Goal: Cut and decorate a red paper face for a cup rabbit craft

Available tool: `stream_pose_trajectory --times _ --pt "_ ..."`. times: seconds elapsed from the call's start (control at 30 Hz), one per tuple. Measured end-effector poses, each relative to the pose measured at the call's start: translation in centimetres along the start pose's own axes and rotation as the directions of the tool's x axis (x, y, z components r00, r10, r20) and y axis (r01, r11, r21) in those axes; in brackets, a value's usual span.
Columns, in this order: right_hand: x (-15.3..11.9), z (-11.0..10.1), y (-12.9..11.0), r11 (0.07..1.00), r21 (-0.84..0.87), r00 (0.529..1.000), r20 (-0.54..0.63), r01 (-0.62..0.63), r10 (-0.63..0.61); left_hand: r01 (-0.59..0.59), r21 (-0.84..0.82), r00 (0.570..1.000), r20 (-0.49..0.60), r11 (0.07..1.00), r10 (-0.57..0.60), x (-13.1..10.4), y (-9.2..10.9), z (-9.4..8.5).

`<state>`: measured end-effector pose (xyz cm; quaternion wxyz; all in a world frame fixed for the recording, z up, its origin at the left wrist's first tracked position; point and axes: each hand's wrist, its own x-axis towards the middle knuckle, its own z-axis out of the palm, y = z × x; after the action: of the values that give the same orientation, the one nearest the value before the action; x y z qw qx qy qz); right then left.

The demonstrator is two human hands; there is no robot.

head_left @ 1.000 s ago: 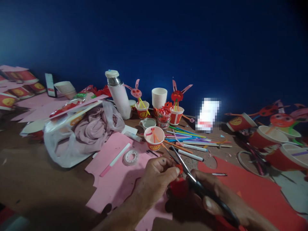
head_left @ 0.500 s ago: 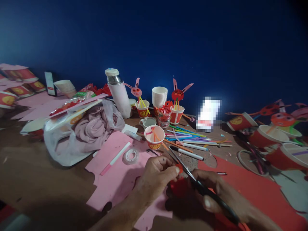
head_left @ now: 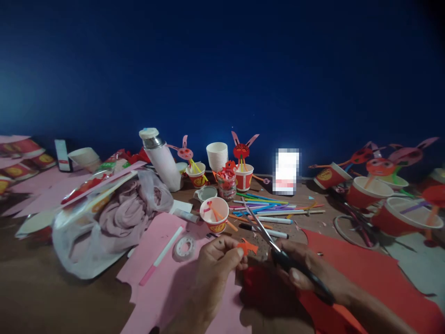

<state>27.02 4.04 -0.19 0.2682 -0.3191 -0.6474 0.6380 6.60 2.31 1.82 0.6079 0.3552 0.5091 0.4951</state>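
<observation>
My left hand pinches a small cut piece of orange-red paper between thumb and fingers. In my right hand are black-handled scissors, with their blades parted and pointing up and away. The blades are just right of the paper piece and apart from it. Pink paper lies under and left of my left hand. Red paper spreads under and beyond my right hand. A paper cup with orange strips inside stands just past my left hand.
Beyond the hands lie several colored sticks and a black-capped marker. A tape roll rests on the pink paper. A plastic bag and a white flask stand left. Decorated cups crowd the right.
The scissors have drawn away from the paper piece, which now shows more fully in my left hand. The whole view has tilted, so the table things sit lower and slightly left.
</observation>
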Motion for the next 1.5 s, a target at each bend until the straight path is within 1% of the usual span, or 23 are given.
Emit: stream_pose_trajectory --times 0.03,0.1,0.23,0.33,0.5,0.6,0.67,0.8,0.9,1.1,1.23,1.4,1.5 --pt "0.0 0.1 0.0 1.000 -0.006 1.000 0.006 0.015 -0.015 -0.001 -0.016 1.000 -0.009 1.000 0.001 0.0 -0.1 0.0" --pt "0.0 0.5 -0.2 1.000 0.005 0.999 0.032 0.009 -0.009 0.008 -0.047 1.000 -0.007 0.999 -0.008 0.0 -0.4 0.1" --pt "0.1 1.4 -1.1 0.991 0.134 0.996 0.092 0.010 -0.022 0.037 -0.070 0.999 0.032 0.997 -0.035 -0.2 -0.9 0.3" --pt "0.1 1.8 -1.4 0.979 0.205 0.994 0.109 0.009 -0.032 0.015 -0.062 0.999 0.033 0.998 -0.013 -0.2 -1.2 0.4" --pt "-0.1 2.2 -1.1 0.985 0.173 0.996 0.089 -0.029 0.014 -0.043 -0.067 0.999 0.027 0.997 0.044 -0.2 -1.3 0.4" --pt "-0.2 2.4 -0.9 0.993 0.120 0.997 0.076 -0.022 0.013 -0.053 -0.079 0.998 0.023 0.995 0.055 -0.2 -1.3 0.4" --pt "-0.2 2.4 -1.0 0.996 0.088 0.997 0.071 -0.012 0.006 -0.053 -0.053 0.998 0.020 0.997 0.054 -0.1 -1.3 0.3" --pt "-0.2 2.5 -1.1 0.991 0.125 0.995 0.088 -0.047 0.036 -0.029 0.003 1.000 -0.004 1.000 0.029 -0.2 -1.1 0.4" --pt "-0.3 2.6 -1.0 0.985 0.163 0.993 0.108 -0.060 0.042 -0.004 0.000 1.000 -0.024 1.000 0.004 -0.5 -0.8 0.5" --pt "-0.3 2.9 -0.6 0.966 0.239 0.991 0.114 -0.099 0.073 0.005 -0.014 1.000 0.011 1.000 -0.005 -0.6 -0.8 0.6" --pt "-0.1 3.0 -0.9 0.964 0.249 0.990 0.131 -0.091 0.059 -0.002 -0.002 1.000 -0.001 1.000 0.002 -0.5 -0.9 0.6" --pt "-0.1 2.7 -0.7 0.993 0.106 0.995 0.088 -0.051 0.042 -0.001 -0.056 1.000 0.009 0.998 0.002 -0.6 -0.9 0.7" --pt "-0.1 2.6 -0.6 0.993 0.100 0.993 0.097 -0.069 0.059 0.005 -0.049 1.000 -0.007 0.999 -0.006 -0.6 -0.9 0.7"
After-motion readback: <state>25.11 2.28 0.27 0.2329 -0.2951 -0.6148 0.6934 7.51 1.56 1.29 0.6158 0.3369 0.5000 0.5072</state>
